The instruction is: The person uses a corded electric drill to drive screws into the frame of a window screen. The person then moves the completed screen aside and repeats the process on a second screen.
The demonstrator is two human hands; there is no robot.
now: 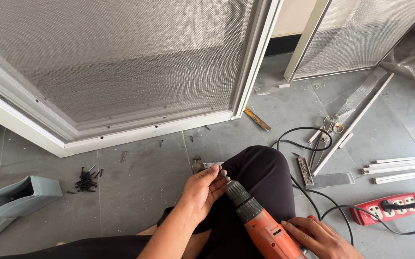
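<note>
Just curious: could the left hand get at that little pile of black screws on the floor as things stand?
Probably yes. The left hand sits at the drill's tip, and only bare floor lies between it and the screws.

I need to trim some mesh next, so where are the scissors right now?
The scissors lie on the grey floor in the upper right of the head view, beside the long white strip and just above the looping black cable.

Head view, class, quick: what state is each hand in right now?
Left hand: fingers pinched at the drill's chuck; what they hold cannot be told.
Right hand: closed around the orange drill at its handle.
</note>
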